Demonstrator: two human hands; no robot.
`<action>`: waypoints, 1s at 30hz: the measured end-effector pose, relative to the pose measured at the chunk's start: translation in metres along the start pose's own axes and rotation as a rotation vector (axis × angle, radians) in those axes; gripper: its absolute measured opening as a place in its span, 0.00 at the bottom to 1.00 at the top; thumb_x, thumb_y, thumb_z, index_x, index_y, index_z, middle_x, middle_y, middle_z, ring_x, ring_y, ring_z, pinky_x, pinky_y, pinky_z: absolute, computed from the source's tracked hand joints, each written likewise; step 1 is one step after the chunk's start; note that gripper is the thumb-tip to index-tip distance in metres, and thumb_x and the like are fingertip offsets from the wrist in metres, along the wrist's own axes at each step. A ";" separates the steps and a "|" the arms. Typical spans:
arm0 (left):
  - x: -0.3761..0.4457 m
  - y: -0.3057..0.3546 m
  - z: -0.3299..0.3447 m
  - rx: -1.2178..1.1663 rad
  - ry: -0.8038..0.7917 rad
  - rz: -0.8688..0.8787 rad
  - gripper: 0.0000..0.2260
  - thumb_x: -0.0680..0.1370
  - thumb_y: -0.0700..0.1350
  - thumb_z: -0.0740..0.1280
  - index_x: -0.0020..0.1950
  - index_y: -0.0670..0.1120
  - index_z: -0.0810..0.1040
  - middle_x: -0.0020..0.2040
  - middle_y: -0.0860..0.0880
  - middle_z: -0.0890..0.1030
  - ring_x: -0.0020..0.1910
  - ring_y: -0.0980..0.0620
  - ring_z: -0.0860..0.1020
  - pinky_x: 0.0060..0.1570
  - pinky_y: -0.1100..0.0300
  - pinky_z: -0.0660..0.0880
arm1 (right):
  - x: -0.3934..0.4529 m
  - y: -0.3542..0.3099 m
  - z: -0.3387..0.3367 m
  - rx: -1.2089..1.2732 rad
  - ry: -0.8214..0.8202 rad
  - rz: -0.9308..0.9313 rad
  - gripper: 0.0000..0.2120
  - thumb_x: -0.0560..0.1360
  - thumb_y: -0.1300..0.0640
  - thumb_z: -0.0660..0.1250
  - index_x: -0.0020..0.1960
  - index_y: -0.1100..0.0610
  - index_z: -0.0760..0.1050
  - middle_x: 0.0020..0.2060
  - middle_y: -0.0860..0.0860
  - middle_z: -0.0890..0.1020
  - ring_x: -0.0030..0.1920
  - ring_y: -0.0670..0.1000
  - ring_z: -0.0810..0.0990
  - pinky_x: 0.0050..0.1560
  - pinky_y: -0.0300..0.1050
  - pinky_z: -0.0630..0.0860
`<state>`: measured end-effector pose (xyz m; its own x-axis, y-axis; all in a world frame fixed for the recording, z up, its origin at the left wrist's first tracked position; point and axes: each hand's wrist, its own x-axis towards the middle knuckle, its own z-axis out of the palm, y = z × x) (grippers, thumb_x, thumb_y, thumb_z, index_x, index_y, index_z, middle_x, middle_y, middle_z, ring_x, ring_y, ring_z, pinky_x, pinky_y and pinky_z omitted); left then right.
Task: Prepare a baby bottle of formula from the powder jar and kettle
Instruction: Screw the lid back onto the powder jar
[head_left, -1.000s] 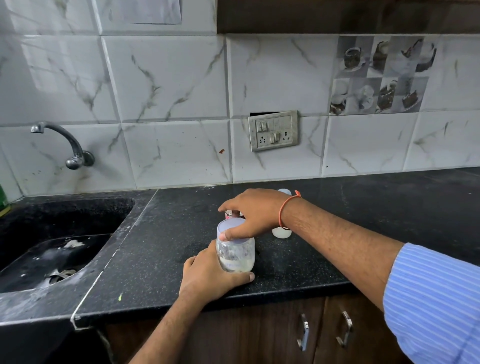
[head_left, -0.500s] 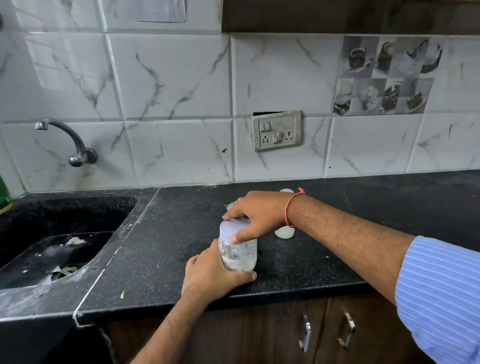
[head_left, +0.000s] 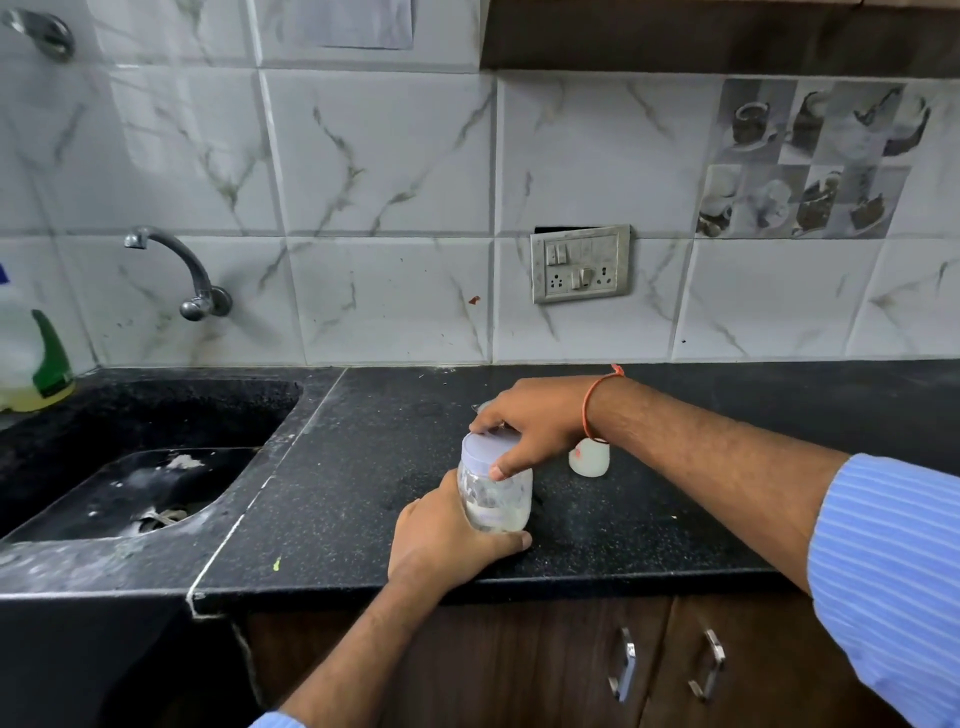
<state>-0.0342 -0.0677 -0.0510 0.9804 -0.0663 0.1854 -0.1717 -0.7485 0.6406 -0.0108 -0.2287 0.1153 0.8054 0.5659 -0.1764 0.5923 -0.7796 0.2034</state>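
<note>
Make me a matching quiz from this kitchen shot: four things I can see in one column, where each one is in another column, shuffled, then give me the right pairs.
Things
1. powder jar
2. small white cap
3. tap
4. switch plate

Places
A. on the tiled wall above the sink
B. held between the left hand and right hand
C. on the tiled wall above the counter
D. standing on the counter under the right wrist

Pairs: 1-B, 2-D, 3-A, 4-C
</note>
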 end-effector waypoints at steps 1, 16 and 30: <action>0.000 0.000 -0.001 0.002 0.004 -0.003 0.47 0.56 0.78 0.75 0.71 0.60 0.73 0.61 0.60 0.85 0.64 0.53 0.83 0.65 0.53 0.79 | 0.000 -0.001 -0.002 -0.003 -0.006 0.001 0.31 0.78 0.38 0.72 0.75 0.53 0.75 0.69 0.50 0.82 0.65 0.56 0.80 0.67 0.53 0.76; 0.011 -0.004 -0.004 0.114 0.112 -0.087 0.48 0.60 0.77 0.77 0.70 0.52 0.71 0.61 0.53 0.84 0.63 0.47 0.83 0.65 0.48 0.78 | 0.004 0.005 0.005 0.146 0.098 0.087 0.41 0.78 0.37 0.72 0.83 0.54 0.62 0.79 0.51 0.72 0.78 0.56 0.71 0.76 0.52 0.69; 0.050 -0.065 -0.040 -0.097 0.101 -0.140 0.53 0.66 0.62 0.86 0.82 0.55 0.59 0.72 0.58 0.78 0.73 0.48 0.78 0.72 0.46 0.65 | 0.037 0.051 0.028 0.212 0.174 0.306 0.40 0.78 0.31 0.66 0.84 0.48 0.62 0.77 0.52 0.74 0.75 0.56 0.73 0.71 0.51 0.73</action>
<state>0.0219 0.0043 -0.0533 0.9815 0.1042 0.1608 -0.0481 -0.6783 0.7332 0.0485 -0.2555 0.0920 0.9462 0.3221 0.0307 0.3218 -0.9467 0.0152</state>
